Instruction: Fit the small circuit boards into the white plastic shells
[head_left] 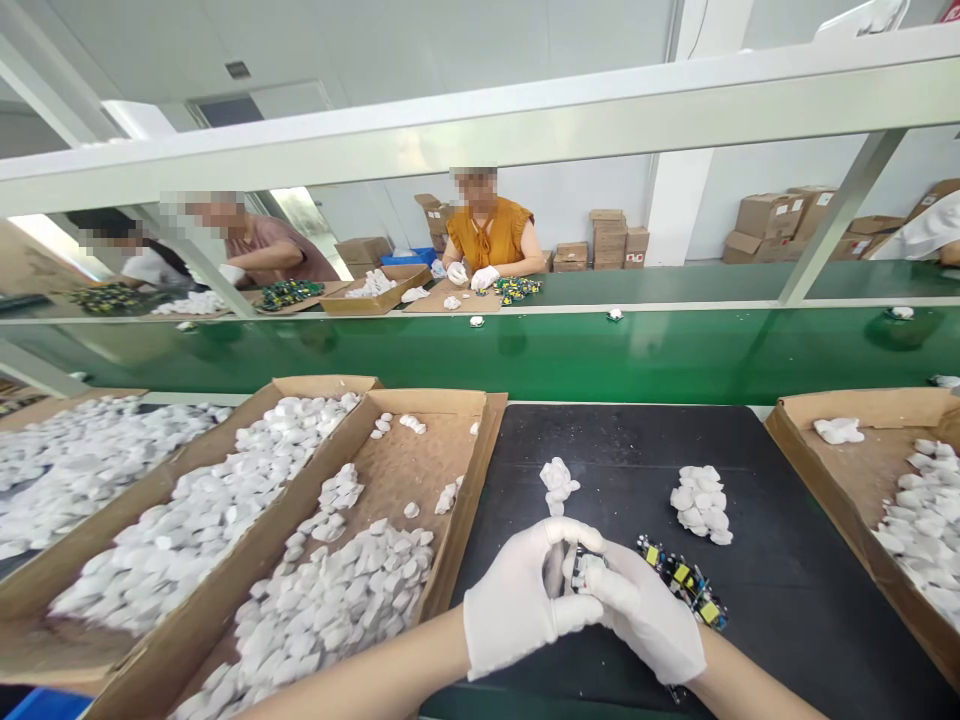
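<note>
Both of my hands wear white gloves and meet above a black mat (600,455). My left hand (517,600) curls its thumb and fingers around one side of a small circuit board (577,568). From the other side, my right hand (649,610) pinches the same piece, close to a white lump (591,566) on it. Fingers hide most of the board. Just right of my right hand lies a cluster of circuit boards (682,578) with yellow blocks. Two small heaps of white putty-like lumps, a left heap (559,483) and a right heap (701,503), sit farther up the mat.
Cardboard trays of white lumps stand left (480,470) and right (810,445). Beyond the mat runs a green conveyor (675,350) carrying several small white-topped pieces. A pale metal beam (480,130) crosses above. Across the conveyor, a person in orange (491,235) and other co-workers sit.
</note>
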